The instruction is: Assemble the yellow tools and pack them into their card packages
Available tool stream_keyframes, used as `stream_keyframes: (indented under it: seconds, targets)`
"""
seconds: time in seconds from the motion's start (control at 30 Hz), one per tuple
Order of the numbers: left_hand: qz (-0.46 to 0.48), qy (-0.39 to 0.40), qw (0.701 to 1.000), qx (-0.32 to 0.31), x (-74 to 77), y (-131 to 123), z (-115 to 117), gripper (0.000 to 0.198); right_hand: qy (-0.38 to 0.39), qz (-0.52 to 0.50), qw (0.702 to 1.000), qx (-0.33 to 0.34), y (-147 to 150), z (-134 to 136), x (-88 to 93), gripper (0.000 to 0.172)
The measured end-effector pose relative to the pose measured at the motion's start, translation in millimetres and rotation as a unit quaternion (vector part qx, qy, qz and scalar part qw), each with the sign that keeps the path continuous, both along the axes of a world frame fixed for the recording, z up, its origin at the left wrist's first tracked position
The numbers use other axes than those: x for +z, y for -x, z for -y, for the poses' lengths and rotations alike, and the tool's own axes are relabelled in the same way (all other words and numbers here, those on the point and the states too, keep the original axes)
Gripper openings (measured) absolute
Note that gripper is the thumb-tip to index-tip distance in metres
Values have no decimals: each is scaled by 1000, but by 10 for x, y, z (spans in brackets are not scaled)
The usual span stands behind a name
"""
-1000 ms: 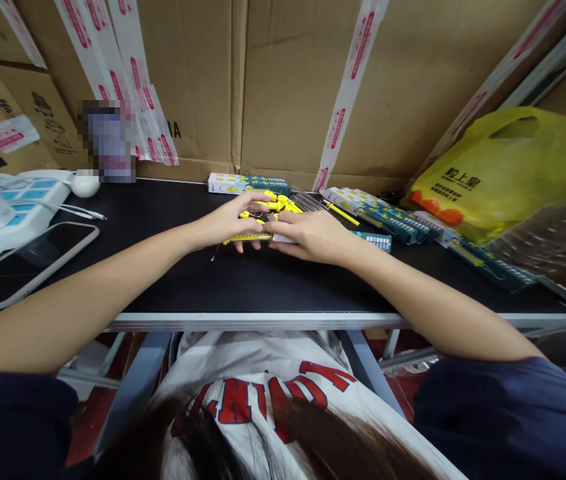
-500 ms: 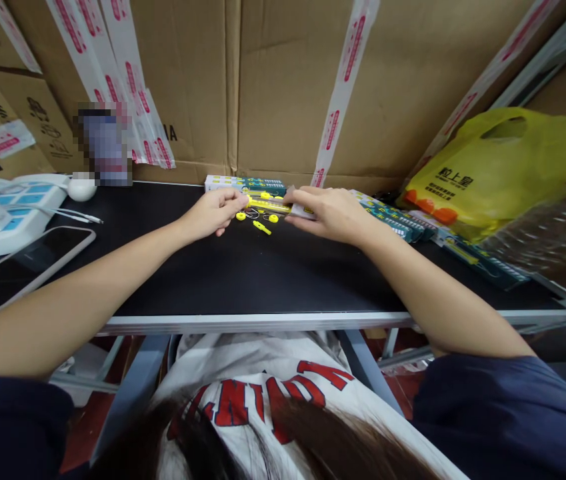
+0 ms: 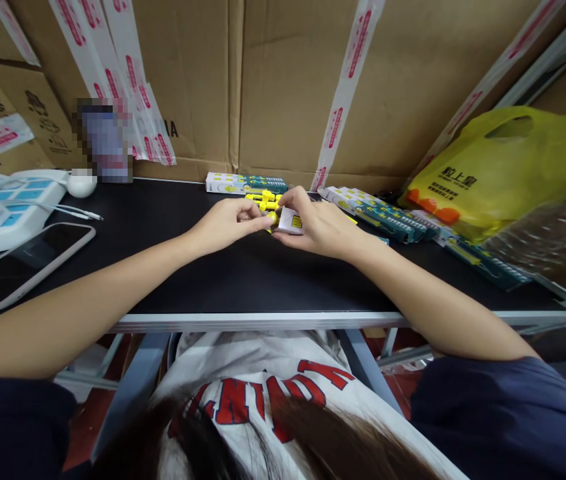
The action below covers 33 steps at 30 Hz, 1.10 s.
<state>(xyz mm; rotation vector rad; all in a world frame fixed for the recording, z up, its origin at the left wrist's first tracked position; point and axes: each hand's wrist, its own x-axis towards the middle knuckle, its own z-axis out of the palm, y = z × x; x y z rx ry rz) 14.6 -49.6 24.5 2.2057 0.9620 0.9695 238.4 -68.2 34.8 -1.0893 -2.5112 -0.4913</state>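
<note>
One slim card carton (image 3: 287, 222), smooth and pale with a yellow square (image 3: 297, 221) printed on it, sits in the curl of the right hand (image 3: 323, 223), over the middle of the bench (image 3: 243, 287). The left hand (image 3: 227, 225) has thumb and fingers drawn together on a small yellow piece (image 3: 273, 217) at the carton's left end; whether it is partly inside, I can't make out from here. The right hand covers much of the carton. Just beyond lie knobbly yellow plastic parts (image 3: 266, 200), overlapping and partly hidden. Farther out are flat-sided green-and-white boxes (image 3: 380, 212), a crinkled, translucent yellow bag (image 3: 507, 167), and brown cardboard (image 3: 187, 80), creased and crossed by tape (image 3: 349, 87).
</note>
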Motion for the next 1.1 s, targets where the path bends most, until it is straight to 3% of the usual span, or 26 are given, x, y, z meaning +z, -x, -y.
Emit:
stream_keyframes:
  seconds: [0.13, 0.27, 0.5, 0.63, 0.8, 1.1]
  targets:
    - [25, 2, 1000, -18, 3, -6, -5, 22, -15, 1, 1000, -17, -21, -44, -9, 52]
    - [-2, -33, 999, -7, -25, -10, 10, 21, -11, 48, 998, -35, 47, 7, -28, 47]
    - [-15, -18, 1000, 1, -104, -54, -6, 20, 15, 96, 994, -57, 208, 113, -81, 39]
    - [9, 48, 998, -28, -90, -81, -16, 22, 4, 77, 994, -79, 156, 18, -92, 47]
    - [50, 173, 984, 6, -58, -36, -54, 19, 9, 51, 995, -82, 78, -70, -75, 54]
    - [15, 230, 973, -31, -98, -22, -41, 22, 7, 28, 996, -83, 83, -60, -40, 48]
